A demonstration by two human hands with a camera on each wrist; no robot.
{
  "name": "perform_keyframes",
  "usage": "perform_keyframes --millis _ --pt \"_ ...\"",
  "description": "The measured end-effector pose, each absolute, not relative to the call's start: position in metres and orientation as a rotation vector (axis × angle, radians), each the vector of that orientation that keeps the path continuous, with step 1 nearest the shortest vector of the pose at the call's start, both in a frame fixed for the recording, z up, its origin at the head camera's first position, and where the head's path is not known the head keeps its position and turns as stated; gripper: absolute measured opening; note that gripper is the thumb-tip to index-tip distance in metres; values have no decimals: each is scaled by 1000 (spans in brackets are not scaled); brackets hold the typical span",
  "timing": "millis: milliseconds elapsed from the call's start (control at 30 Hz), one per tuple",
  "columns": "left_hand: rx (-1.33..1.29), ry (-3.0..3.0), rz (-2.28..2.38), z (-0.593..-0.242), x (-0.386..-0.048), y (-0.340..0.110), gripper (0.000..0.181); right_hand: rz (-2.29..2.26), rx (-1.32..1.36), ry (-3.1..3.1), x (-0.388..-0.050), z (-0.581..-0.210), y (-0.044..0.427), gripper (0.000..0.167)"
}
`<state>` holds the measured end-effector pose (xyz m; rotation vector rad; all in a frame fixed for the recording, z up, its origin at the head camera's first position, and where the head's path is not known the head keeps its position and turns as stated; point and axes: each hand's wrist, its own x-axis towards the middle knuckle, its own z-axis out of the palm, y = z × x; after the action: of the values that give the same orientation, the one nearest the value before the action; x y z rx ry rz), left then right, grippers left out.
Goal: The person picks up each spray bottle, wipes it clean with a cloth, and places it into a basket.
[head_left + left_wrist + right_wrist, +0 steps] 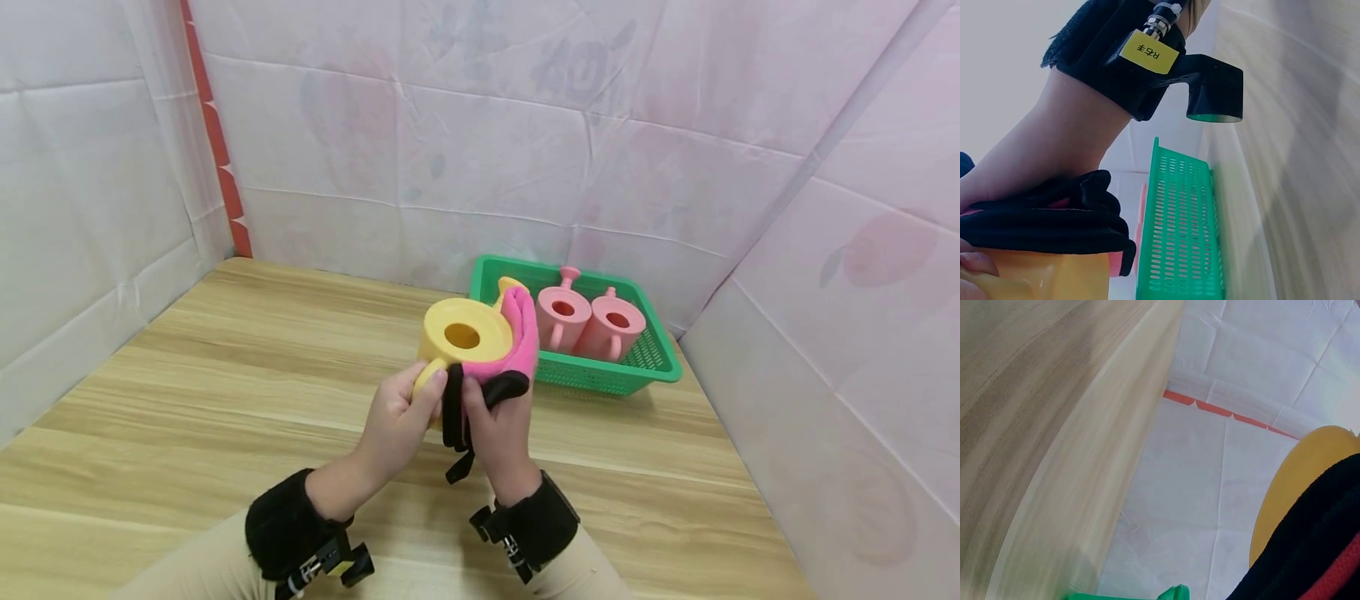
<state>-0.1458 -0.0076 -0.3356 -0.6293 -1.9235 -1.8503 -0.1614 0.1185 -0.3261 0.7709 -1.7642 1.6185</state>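
Note:
In the head view, a yellow toy watering can point(431, 329) is held up above the table, its round top opening facing up. My left hand point(393, 421) grips its handle point(429, 377) from the left. Against the can's right side, my right hand point(498, 429) holds a pink cloth point(523, 329) with black edging, its thumb over the black part; the other fingers are hidden. The left wrist view shows the black edging point(1047, 228) lying along the yellow can point(1079, 275). In the right wrist view, the dark cloth point(1310, 531) covers part of the can point(1291, 481).
A green perforated basket point(588, 379) stands at the back right of the wooden table point(300, 350), near the wall sheet. Two pink watering cans point(564, 333) sit side by side in it. White sheets point(480, 150) enclose the back and sides.

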Motion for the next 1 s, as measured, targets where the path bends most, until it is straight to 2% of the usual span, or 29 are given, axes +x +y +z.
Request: perform_keyframes --millis 333,833,1000 --pt "-611 -1960 -1879 -337 -145 -8 30 1569 769 -1771 -161 -326 119 73" --pt "-604 -1976 -1883 -340 -144 -8 29 1575 850 -1718 -164 -319 121 77" --pt "-619 -2002 -1830 -339 -144 -10 31 1455 868 -1763 -164 -311 124 74"
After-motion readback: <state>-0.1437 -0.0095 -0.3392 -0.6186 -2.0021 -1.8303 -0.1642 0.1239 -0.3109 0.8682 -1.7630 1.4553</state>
